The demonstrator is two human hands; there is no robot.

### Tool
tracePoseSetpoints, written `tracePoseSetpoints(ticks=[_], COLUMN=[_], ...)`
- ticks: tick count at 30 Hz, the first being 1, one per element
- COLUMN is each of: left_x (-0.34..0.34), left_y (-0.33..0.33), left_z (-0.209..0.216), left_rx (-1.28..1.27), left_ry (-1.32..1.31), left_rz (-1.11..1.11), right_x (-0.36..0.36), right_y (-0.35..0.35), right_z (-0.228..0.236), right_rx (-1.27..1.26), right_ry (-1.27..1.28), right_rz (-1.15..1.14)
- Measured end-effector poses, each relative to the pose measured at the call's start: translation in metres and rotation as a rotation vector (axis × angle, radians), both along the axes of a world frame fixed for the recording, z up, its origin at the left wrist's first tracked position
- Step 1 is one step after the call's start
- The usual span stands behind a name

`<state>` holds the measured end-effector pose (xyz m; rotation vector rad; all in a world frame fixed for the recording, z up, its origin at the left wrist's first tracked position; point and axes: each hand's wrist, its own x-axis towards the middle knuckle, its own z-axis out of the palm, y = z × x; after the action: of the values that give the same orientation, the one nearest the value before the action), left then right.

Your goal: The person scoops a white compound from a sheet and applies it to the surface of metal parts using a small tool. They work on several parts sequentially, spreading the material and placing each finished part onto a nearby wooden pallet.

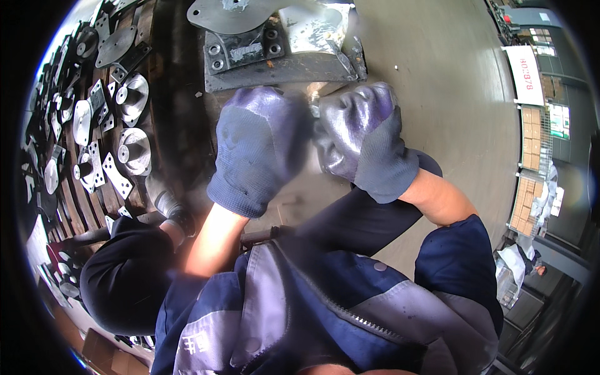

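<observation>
Both hands wear dark knit gloves with shiny purple-grey coated palms and fingers. My left hand (259,134) is closed in a fist just in front of a dark metal block; whatever it holds is hidden. Beside it, a little apart, my right hand (359,128) is also closed, with its fingers curled. A small tan and silvery piece (314,100) shows in the gap by the right fingers, too blurred to name. On the metal block (281,72) sits a black bracket (245,50) with several bolt holes, under a grey rounded plate (231,15).
A stained white sheet (312,28) lies on the block, with a slim tool (340,57) across its edge. Many metal flanges (133,152) and drilled plates (117,176) lie on wooden slats at left. Cardboard boxes (531,137) and a person (530,256) are far right.
</observation>
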<state>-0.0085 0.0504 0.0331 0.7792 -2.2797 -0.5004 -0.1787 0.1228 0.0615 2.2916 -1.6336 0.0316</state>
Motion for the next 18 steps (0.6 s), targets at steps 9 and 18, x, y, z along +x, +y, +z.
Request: tracePoseSetpoints(ticks=[9,18], left_x=[-0.048,-0.083], left_y=[0.0,-0.008], left_z=[-0.03,-0.037], left_rx=[0.22,0.59], left_ry=[0.247,0.287], left_rz=[0.159,0.068], right_x=[-0.026,-0.105], right_y=[-0.025,-0.069], right_z=[-0.013,-0.061], right_rx=[-0.056,0.509], right_ry=[-0.385,-1.364], right_rz=[-0.065,-0.503])
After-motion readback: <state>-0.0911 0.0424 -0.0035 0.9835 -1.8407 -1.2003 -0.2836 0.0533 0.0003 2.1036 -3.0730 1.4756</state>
